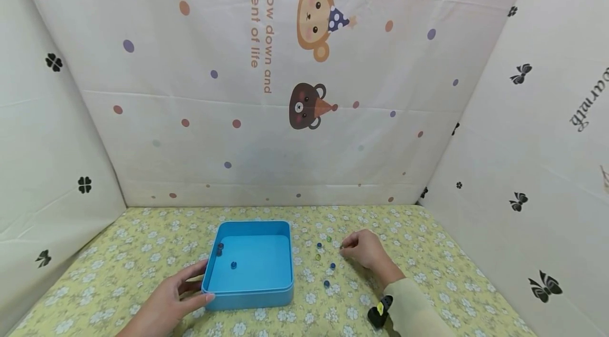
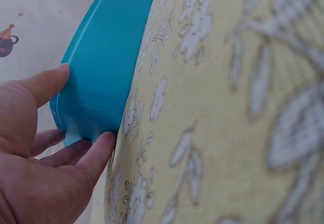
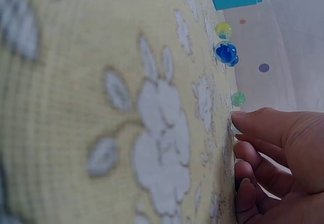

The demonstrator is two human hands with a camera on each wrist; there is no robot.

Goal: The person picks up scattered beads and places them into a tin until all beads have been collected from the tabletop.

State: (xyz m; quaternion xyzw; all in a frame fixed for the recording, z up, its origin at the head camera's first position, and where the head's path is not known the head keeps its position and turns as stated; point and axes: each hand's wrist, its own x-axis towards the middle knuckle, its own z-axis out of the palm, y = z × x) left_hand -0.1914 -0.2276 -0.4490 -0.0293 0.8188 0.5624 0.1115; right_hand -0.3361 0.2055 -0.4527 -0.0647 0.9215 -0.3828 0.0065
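Loose marbles [image 1: 333, 266] lie just left of the right hand [image 1: 367, 249], toward the blue box [image 1: 252, 300]; fingers curled, can't tell if pinching one.

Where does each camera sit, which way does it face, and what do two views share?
Head: on the head, facing forward and down over the blue box; left hand and right hand show.
Left wrist: on that wrist, looking along the cloth at left hand and blue box.
Right wrist: likewise, at right hand and marbles.
Shared: head and right wrist both show marbles.
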